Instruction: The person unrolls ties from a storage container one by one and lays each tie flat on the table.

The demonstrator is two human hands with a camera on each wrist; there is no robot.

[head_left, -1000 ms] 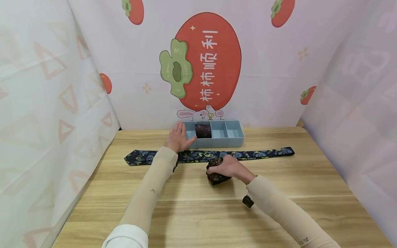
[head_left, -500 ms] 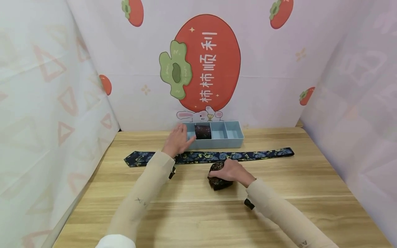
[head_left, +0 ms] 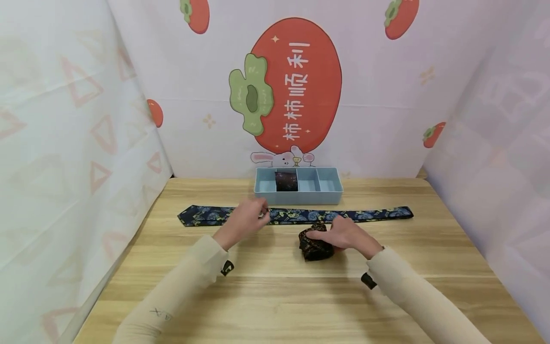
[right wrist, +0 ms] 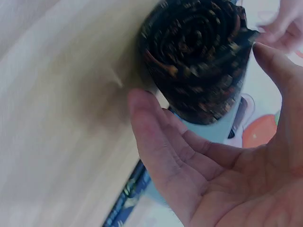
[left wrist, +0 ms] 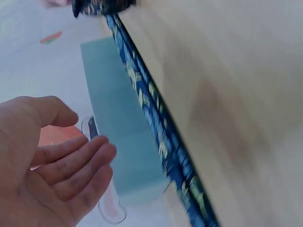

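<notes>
My right hand (head_left: 349, 234) holds a rolled-up dark necktie (head_left: 319, 249) with a gold and reddish pattern, just in front of a flat one. In the right wrist view the roll's spiral end (right wrist: 194, 40) shows, with thumb and fingers on either side of it. My left hand (head_left: 242, 223) hovers near the flat navy necktie (head_left: 296, 216), its fingers loosely bent around nothing, as the left wrist view of that hand (left wrist: 57, 161) confirms. The flat necktie has blue and yellow figures and stretches sideways across the table.
A light-blue divided box (head_left: 301, 198) stands behind the flat necktie, against the printed backdrop (head_left: 365, 143). Its second compartment from the left contains another rolled dark necktie (head_left: 286, 181). White cloth walls flank the wooden table (head_left: 275, 306).
My left hand has left the box's left end and come back toward me, fingers bending. The right hand with the rolled necktie has shifted slightly, the roll turning in its grip.
</notes>
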